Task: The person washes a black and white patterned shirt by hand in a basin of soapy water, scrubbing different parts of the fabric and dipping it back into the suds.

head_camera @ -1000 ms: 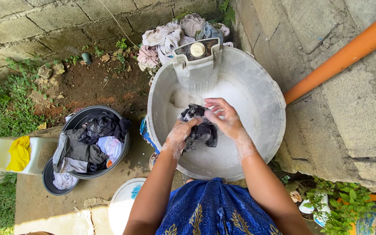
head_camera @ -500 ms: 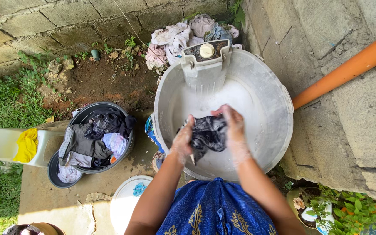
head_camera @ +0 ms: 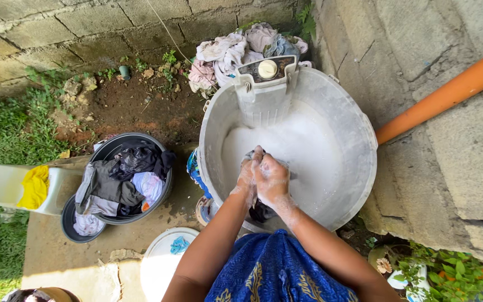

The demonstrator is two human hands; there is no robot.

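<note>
I have both hands down in the big grey wash tub (head_camera: 359, 162), which is full of white suds. My left hand (head_camera: 246, 178) and right hand (head_camera: 272, 180) are pressed together, knuckles touching, both coated in foam and closed tight around a dark wet garment (head_camera: 261, 211). Most of that cloth is hidden between my palms; a dark fold hangs out just below them, near the tub's near rim, and a small bit shows above my fingers.

At the far edge of the tub sits a grey control housing with a round cream dial (head_camera: 267, 69). Just beyond it, against the block wall (head_camera: 57, 28), lies a heap of pale pink, white and blue laundry (head_camera: 236, 47).

To the left of the tub, on the concrete floor (head_camera: 57, 251), stands a dark round basin (head_camera: 107, 150) loaded with black, grey and white clothes. It rests partly on a second, smaller dark basin (head_camera: 71, 229) that holds a white cloth. Further left is a white plastic container with a yellow cloth (head_camera: 33, 186) draped in it. Near me, left of my blue patterned skirt (head_camera: 275, 268), is a white bucket (head_camera: 157, 263) with something small and blue inside.

An orange pipe (head_camera: 454, 92) slants across the stone wall on the right, and a leafy green plant (head_camera: 448, 271) grows at the near right corner. Bare soil and grass fill the far left.
</note>
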